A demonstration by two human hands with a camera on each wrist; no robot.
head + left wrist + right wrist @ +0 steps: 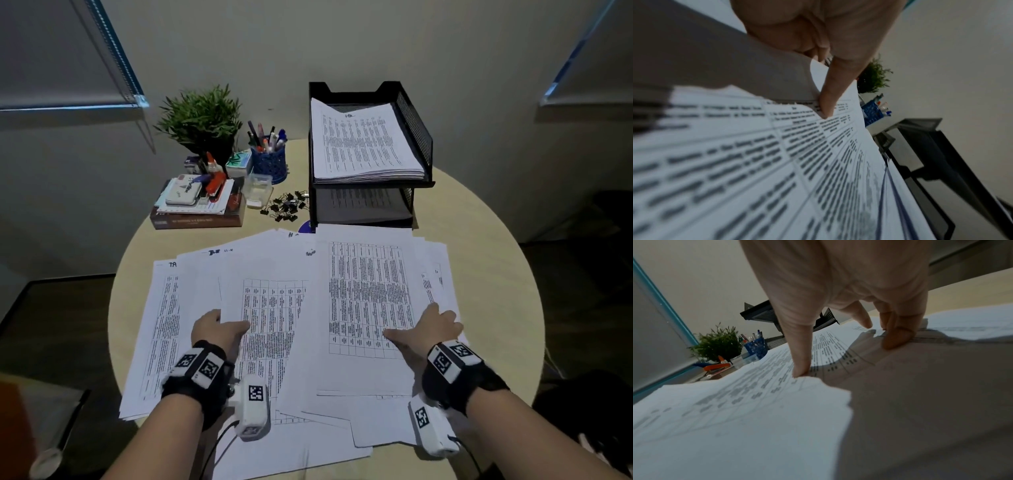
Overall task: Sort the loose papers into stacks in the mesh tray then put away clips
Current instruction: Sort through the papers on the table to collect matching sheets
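Note:
Loose printed papers (274, 308) lie fanned over the near half of the round table (486, 274). My left hand (221, 327) pinches the left edge of a middle sheet (777, 146), with the thumb (826, 105) on top and the fingers hidden under it. My right hand (430, 327) rests flat on the right-hand sheet (370, 301), and its fingertips (800, 369) press on the print. The black two-tier mesh tray (416, 137) stands at the back. It has a paper stack (363, 144) in the top tier and sheets in the lower tier. A pile of black binder clips (286, 205) lies left of the tray.
A small clear plastic box (257, 190) stands beside the clips. Behind it are a blue pen cup (269, 161) and a potted plant (202, 120). A stack of books (198, 212) carrying a stapler and small items is at the back left. The floor around the table is dark.

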